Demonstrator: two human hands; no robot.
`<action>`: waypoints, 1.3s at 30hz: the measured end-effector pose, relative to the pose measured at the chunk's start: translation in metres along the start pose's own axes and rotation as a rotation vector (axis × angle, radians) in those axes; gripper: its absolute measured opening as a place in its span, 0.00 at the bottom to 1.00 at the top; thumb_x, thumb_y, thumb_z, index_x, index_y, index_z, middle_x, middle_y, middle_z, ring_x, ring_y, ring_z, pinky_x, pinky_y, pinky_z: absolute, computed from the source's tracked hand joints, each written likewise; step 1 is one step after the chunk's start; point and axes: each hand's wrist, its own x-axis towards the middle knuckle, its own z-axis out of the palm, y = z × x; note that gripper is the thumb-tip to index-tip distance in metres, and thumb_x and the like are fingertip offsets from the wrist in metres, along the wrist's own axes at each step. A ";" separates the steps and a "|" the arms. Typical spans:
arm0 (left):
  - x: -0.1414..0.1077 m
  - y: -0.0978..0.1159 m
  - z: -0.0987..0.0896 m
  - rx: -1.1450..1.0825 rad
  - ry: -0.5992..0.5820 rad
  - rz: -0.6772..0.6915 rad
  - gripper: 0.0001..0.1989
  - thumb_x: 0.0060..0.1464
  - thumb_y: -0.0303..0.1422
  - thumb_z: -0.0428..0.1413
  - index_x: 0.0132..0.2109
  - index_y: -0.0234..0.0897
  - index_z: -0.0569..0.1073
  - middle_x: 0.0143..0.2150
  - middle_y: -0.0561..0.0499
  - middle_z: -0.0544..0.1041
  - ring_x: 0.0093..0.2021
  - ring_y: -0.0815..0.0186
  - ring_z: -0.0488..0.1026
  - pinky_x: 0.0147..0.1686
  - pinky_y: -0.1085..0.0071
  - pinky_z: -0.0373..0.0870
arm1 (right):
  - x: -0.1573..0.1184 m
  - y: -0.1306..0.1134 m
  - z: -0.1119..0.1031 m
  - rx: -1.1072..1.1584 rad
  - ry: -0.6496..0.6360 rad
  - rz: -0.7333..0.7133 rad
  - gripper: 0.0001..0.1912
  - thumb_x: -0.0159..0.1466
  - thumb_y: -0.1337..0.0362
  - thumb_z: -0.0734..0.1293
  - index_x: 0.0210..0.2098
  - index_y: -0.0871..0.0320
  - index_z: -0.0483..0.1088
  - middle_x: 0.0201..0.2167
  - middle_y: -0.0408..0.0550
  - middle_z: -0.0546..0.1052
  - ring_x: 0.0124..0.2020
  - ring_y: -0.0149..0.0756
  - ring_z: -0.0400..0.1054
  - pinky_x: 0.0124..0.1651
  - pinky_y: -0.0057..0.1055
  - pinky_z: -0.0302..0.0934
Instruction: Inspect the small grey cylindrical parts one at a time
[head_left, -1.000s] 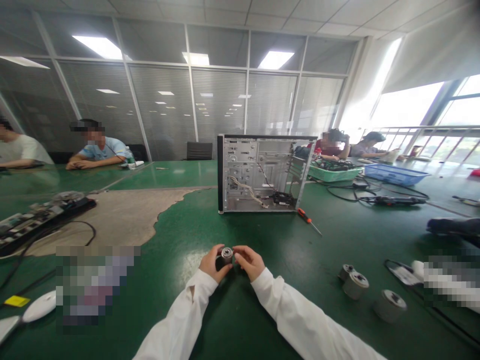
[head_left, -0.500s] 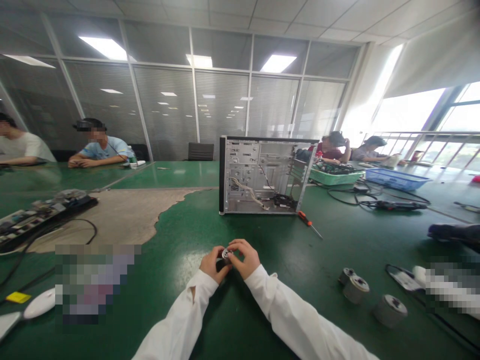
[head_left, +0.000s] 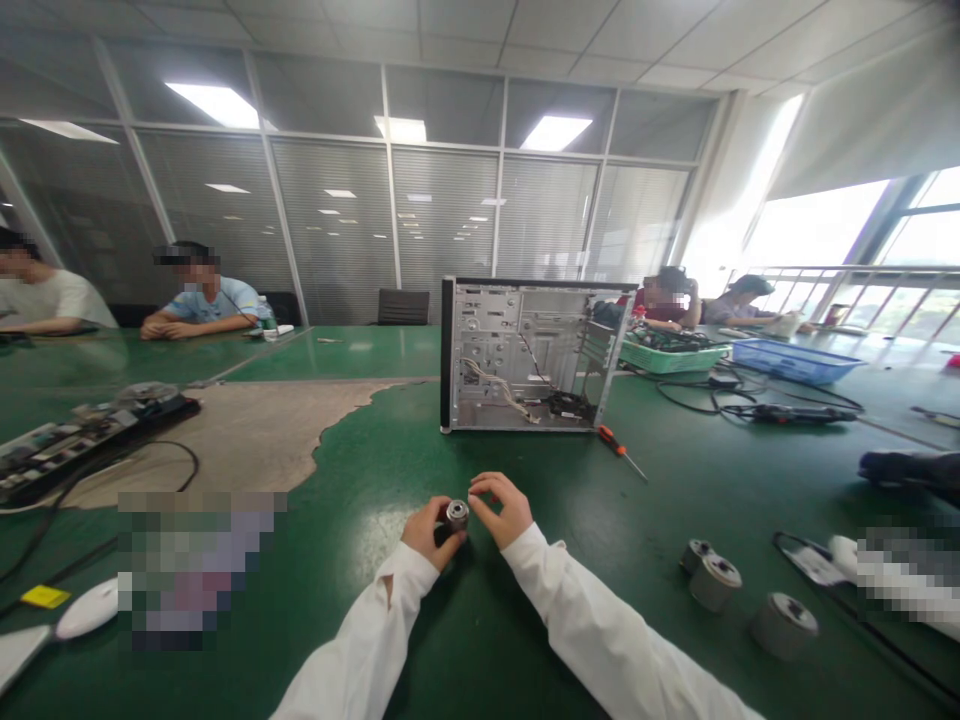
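Note:
My left hand [head_left: 426, 535] is wrapped round a small metal cylinder [head_left: 457, 515] just above the green table, its thumb and fingers on opposite sides. The cylinder stands upright, and its ringed top with a dark centre faces up. Just to the right of it, apart from the metal, is my right hand [head_left: 506, 512]. Its thumb and forefinger tips meet in a pinch; whether something tiny sits between them I cannot make out. Further right on the table stand more metal cylinders: a larger one [head_left: 715, 582], a smaller one [head_left: 696, 555] beside it, and another large one [head_left: 784, 626].
An opened computer case [head_left: 525, 355] stands ahead, with an orange-handled screwdriver [head_left: 622, 452] by its corner. Green [head_left: 675, 358] and blue baskets [head_left: 796, 360] and cables lie at right. A power strip [head_left: 97, 430] lies at left. Several people sit around the table.
My right hand has come off the top of the cylinder and moved slightly right, fingertips pinched. My left hand keeps holding the cylinder, whose top now shows more fully.

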 end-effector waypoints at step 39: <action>0.006 -0.024 -0.011 0.145 -0.116 -0.132 0.29 0.32 0.17 0.45 0.46 0.35 0.59 0.41 0.49 0.71 0.41 0.65 0.68 0.43 0.70 0.62 | -0.013 0.066 -0.001 -0.138 -0.086 0.147 0.14 0.45 0.74 0.57 0.29 0.59 0.68 0.27 0.44 0.71 0.27 0.30 0.65 0.30 0.27 0.61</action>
